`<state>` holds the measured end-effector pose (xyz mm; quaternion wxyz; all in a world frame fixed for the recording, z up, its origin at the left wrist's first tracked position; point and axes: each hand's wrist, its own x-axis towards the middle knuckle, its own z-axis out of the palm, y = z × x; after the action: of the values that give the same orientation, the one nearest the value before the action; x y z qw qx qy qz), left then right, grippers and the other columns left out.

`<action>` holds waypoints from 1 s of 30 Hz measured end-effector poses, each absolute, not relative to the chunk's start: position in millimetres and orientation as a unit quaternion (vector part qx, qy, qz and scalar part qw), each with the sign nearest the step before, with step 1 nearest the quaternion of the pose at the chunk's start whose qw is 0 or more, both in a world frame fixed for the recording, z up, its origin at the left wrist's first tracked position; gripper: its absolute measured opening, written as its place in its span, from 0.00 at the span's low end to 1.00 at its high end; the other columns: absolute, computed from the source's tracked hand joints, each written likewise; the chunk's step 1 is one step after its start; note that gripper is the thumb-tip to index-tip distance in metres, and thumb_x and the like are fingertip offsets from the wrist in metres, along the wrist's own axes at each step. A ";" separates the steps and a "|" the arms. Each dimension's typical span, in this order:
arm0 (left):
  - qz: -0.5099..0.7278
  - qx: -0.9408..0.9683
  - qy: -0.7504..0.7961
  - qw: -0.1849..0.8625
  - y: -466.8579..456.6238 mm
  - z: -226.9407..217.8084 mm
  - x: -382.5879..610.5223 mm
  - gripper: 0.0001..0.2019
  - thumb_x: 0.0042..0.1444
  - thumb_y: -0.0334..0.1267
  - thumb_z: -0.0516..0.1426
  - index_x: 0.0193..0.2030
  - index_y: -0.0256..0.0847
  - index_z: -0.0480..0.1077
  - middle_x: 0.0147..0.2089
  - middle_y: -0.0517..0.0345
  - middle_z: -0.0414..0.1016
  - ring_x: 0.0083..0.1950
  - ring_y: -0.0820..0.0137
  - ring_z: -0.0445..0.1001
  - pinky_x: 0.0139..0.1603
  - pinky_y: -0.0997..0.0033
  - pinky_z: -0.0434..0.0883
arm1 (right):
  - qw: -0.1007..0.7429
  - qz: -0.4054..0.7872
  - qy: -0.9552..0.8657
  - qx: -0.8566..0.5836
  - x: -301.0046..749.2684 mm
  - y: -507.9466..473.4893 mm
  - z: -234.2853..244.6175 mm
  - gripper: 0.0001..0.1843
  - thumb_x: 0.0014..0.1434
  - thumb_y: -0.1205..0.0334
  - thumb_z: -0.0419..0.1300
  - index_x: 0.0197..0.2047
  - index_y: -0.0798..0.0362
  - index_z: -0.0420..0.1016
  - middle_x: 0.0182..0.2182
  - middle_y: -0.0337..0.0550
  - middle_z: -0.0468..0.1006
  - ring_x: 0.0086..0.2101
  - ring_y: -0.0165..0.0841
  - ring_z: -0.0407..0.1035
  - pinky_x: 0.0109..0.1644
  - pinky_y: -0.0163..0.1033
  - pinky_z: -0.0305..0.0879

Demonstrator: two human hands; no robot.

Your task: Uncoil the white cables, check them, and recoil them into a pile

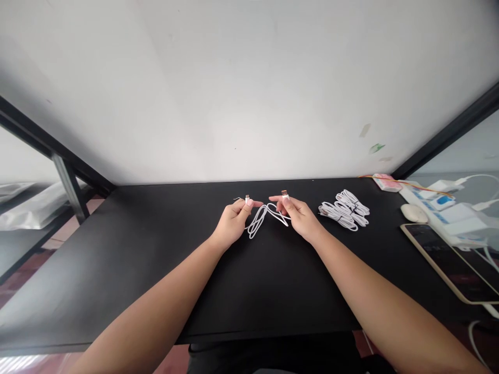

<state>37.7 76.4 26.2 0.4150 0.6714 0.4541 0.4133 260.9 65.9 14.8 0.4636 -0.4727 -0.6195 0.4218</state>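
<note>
A white USB cable (257, 222) hangs in loops between my two hands, gathered at its middle. My left hand (233, 218) pinches the small plug end (247, 198) between thumb and fingers, tip pointing up. In my right hand (298, 213), the larger USB plug (285, 195) is held upright the same way, with the index finger stretched toward the left. Both hands are just above the black table. To the right of my right hand lie bundled white cables (345, 210), tied with dark bands.
At the right edge stand a power strip (419, 200) with white chargers (465, 221), a white rounded object (414, 213), a phone (448, 259) and a pink-and-white box (387, 182). An orange cord runs behind. A white wall (234, 93) borders the black table (148, 249).
</note>
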 end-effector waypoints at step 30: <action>0.417 0.723 0.431 0.343 72.1 22.2 40.5 0.17 0.65 0.51 0.57 0.41 0.41 0.82 0.33 0.57 0.69 0.34 0.71 0.66 0.36 0.70 0.66 | 0.446 0.355 -0.660 -0.490 261.6 65.8 16.6 0.24 0.67 0.42 0.55 0.51 0.49 0.82 0.37 0.44 0.73 0.39 0.35 0.70 0.47 0.42 0.68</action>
<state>40.5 72.1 22.2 0.3431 0.7229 0.4313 0.4167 261.6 65.8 16.6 0.4455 -0.4904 -0.6595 0.3550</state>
